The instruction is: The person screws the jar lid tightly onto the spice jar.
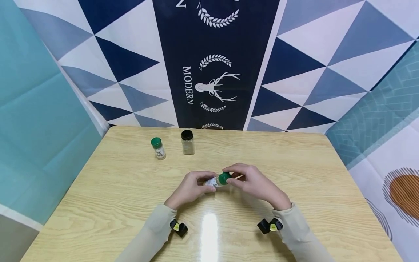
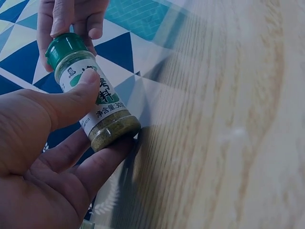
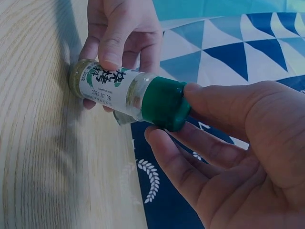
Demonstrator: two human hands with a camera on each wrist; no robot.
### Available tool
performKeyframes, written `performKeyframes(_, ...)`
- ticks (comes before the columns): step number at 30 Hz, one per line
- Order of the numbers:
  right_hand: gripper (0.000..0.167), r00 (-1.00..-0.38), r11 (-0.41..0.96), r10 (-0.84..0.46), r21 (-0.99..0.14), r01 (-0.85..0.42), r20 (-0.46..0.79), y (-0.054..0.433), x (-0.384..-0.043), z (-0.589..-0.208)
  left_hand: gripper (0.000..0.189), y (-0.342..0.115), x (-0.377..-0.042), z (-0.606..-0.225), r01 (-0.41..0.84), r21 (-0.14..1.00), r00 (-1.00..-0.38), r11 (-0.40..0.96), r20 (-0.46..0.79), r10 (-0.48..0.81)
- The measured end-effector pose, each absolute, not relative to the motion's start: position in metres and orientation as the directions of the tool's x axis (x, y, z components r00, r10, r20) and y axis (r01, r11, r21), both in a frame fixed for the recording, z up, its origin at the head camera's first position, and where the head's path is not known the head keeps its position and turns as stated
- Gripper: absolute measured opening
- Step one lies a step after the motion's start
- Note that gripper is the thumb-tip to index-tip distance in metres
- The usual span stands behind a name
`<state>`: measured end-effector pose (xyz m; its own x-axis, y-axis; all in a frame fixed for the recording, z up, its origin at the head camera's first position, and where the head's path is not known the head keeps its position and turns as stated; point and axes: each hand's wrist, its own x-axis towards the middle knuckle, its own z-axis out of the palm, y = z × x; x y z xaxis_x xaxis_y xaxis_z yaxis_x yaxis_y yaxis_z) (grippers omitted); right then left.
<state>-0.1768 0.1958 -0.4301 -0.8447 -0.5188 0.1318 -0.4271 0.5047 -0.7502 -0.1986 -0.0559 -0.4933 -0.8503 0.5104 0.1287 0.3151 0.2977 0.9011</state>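
Note:
A small clear seasoning bottle (image 1: pixel 212 182) with a green cap (image 1: pixel 224 178) is held tilted just above the table, its cap toward the right. My left hand (image 1: pixel 194 187) grips the bottle's body, thumb across the white label (image 2: pixel 106 98) and fingers beneath. Greenish-brown powder (image 2: pixel 114 129) shows near the base in the left wrist view. My right hand (image 1: pixel 253 182) pinches the cap between thumb and fingertips, seen closely in the right wrist view (image 3: pixel 228 138). The cap sits on the bottle.
Toward the back left of the wooden table (image 1: pixel 304 174) stand a second green-capped bottle (image 1: pixel 159 149) and a black-lidded jar (image 1: pixel 188 142). A patterned cloth (image 1: pixel 212 54) hangs behind the table's far edge. Each wrist wears a small black camera.

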Motion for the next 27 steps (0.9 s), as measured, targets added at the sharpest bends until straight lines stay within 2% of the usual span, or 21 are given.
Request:
performKeyframes(14,0.040,-0.848,0.503,-0.502,-0.741,-0.445,0.169,0.1966,-0.1758,-0.4295,0.035,-0.0560,-0.1999,-0.4977,0.291,0.896,-0.872,0.337,0.103,0.479)
performKeyframes(27,0.035,-0.841,0.482,-0.503,-0.744,-0.463,0.198,0.1922,-0.1746,-0.4304,0.036,-0.0588,-0.2004,-0.4962,0.294,0.878,-0.872,0.378,0.085,0.481)
